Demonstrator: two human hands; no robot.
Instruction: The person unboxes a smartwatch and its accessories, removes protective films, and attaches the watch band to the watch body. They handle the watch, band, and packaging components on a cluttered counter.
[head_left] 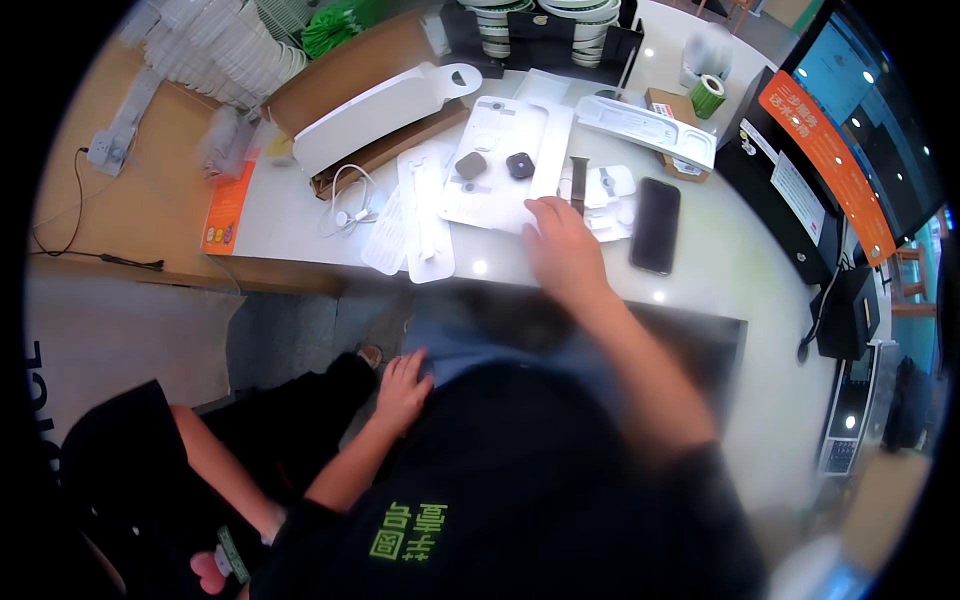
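My right hand rests at the lower right corner of a white box tray, its fingers bent and a little apart, with nothing visible in them. On the tray lie two small square smartwatch bodies, a greyish-brown one and a dark one. Just right of my fingertips is a dark watch strap, beside white packaging inserts. A black smartphone lies farther right. My left hand is down by my lap, below the counter edge, fingers spread and holding nothing visible.
Left of the tray are a coiled white charging cable, white packing strips and an open brown carton with a long white insert. A long white box stands behind. A monitor is at right; another person in black sits close at left.
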